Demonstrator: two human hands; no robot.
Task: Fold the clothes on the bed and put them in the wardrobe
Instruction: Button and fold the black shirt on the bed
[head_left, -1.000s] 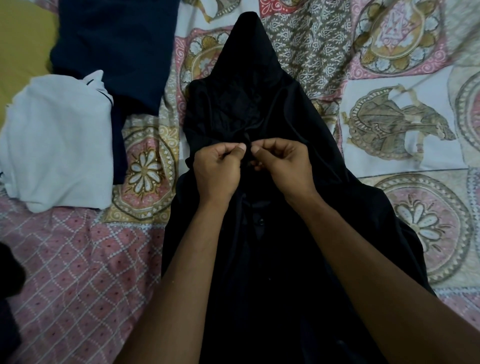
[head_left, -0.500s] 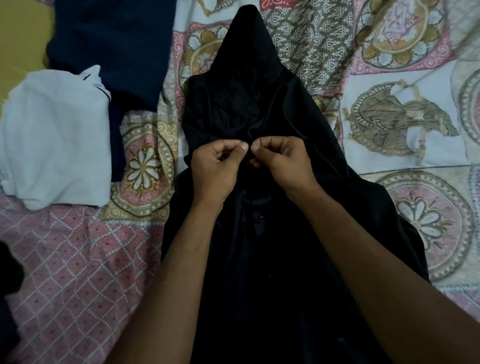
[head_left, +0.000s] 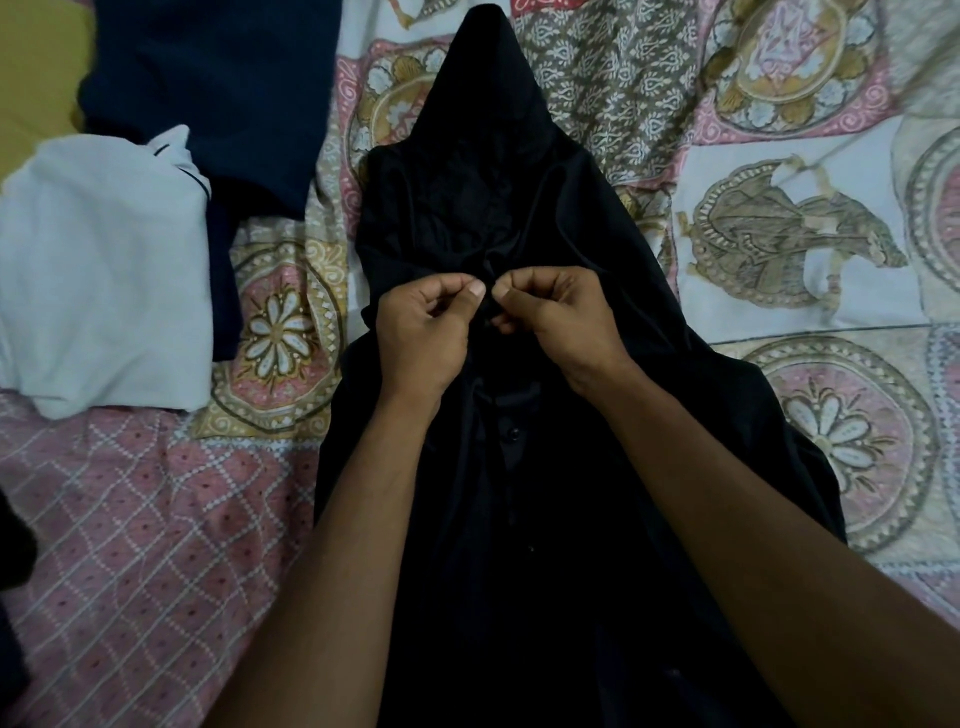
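Nearest the camera, both forearms stretch forward over the lower part of a black hooded garment (head_left: 571, 545). It lies spread lengthwise on the patterned bedspread (head_left: 156, 545), hem toward the person and hood away. A little way up its front, a single dark button (head_left: 513, 432) shows on the centre strip, just below the hands.

Beyond the button, the left hand (head_left: 423, 332) and right hand (head_left: 558, 322) meet at the chest opening, knuckles almost touching. Each has its fingers curled in and its thumb pressed against the forefinger, pinching the black cloth on its own side of the opening. It is too dark to tell whether a button or loop sits between the fingertips.

Past the hands the hood (head_left: 488, 104) runs to a point. Farther off to the left lies a roughly folded white garment (head_left: 98, 270), with a navy garment (head_left: 208, 88) behind and partly under it. A yellow surface (head_left: 36, 62) fills the corner.

The step in hand looks like closing the front of the black garment; folding of this piece has not begun, and the wardrobe is out of view. The next move likely calls for drawing the two edges together squarely. After that, the front needs smoothing flat so the sides can fold in evenly.
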